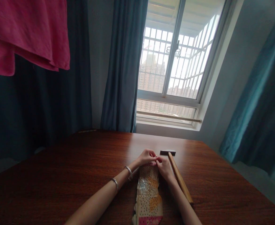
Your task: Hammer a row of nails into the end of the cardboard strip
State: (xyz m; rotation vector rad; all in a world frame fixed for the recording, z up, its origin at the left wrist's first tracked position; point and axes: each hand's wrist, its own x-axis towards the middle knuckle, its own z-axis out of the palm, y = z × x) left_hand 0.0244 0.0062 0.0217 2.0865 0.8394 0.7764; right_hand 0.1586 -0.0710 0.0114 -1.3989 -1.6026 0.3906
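Observation:
A long cream packet (148,193) with orange dots and a pink lower edge lies lengthwise on the wooden table (69,175). My left hand (146,157) and my right hand (163,167) meet at its far end, both with fingers pinched closed on the packet's top edge. Two bracelets sit on my left wrist. A hammer (177,175) with a wooden handle and dark head lies just right of my right hand, not touched.
Behind the table a window (175,62) with a grille lets in daylight, flanked by blue curtains (123,68). A pink cloth (27,34) hangs at the upper left. The table's far edge runs under the window sill.

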